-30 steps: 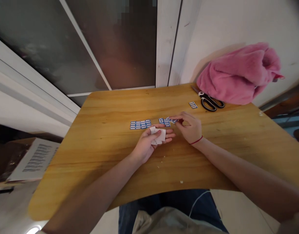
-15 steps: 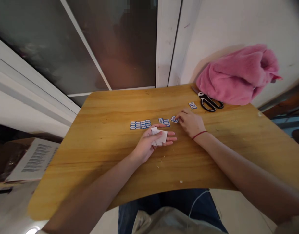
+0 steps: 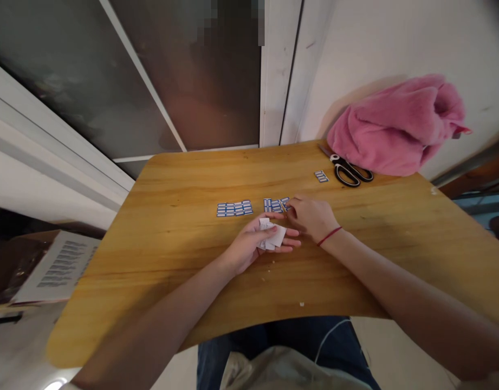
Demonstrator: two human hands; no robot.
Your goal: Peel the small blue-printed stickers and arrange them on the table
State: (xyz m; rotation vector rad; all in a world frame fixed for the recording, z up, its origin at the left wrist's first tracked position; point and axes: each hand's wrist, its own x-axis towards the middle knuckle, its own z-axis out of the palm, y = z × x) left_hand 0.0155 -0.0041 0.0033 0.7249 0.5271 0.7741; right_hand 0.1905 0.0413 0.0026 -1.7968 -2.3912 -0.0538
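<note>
My left hand (image 3: 249,244), palm up, pinches several small white paper slips (image 3: 271,236) under its thumb, its other fingers stretched out. To its right, my right hand (image 3: 313,218) has curled fingers with the tips on a small blue-and-white label piece (image 3: 285,202) lying on the table. Right beside that piece is a cluster of similar blue-bordered labels (image 3: 272,205). Farther left lies a larger block of these labels (image 3: 234,208) in rows. Another small label piece (image 3: 321,176) sits apart, near the scissors.
Black-handled scissors (image 3: 347,172) lie at the back right of the wooden table (image 3: 172,244), against a pink plush bundle (image 3: 395,127). Tiny white scraps (image 3: 302,304) dot the front. A cardboard box (image 3: 54,265) stands left of the table, and sliding doors and a wall bound the back.
My right hand has moved left and slightly down, bringing the label piece up to the cluster. My left hand has shifted slightly right and toward me with the paper slips.
</note>
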